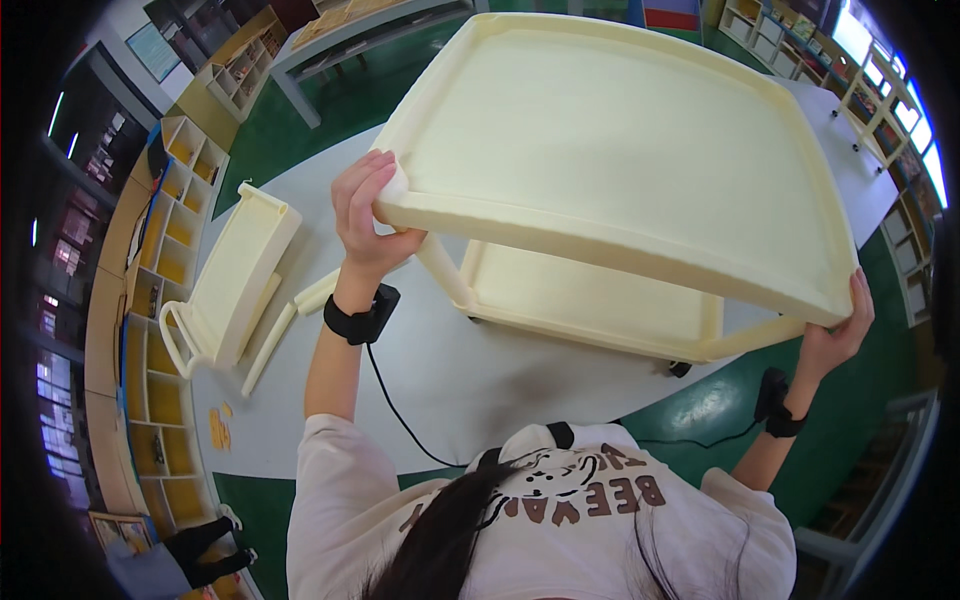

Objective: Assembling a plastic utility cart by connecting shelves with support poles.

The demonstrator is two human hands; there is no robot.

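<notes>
We are holding a large, cream plastic upper tray with a raised rim [620, 130] by its two near corners, above a cream, rectangular lower tray [580, 295] over a pale grey table [430, 410]. Left hand [368, 215]: partly closed, fingers curling over the near-left corner beside a white rounded piece [396, 187], thumb lying under the rim. Right hand [840, 335]: partly closed, fingers wrapping the outer side of the near-right corner, thumb bracing by the front edge. Cream tubular posts [441, 270] are running between the levels (the hands and rim are hiding the upper joints, so we cannot tell how firmly they are seated).

Handling, our judgement: both corners are needing equal support, both wrists moving together; fingertips are safest off the post ends, and the black caster [679, 369] near the table's edge is deserving a check.

Containers: the upper tray is showing its smooth base. The upper tray is covering part of the lower one, so its full contents are escaping us. At left, a cream tray-like part with a looped handle [235, 275] is lying beside cream tubes [268, 350]. Beyond, an open cubby shelf with yellow backs [163, 400] is holding small objects, too small to identify.
</notes>
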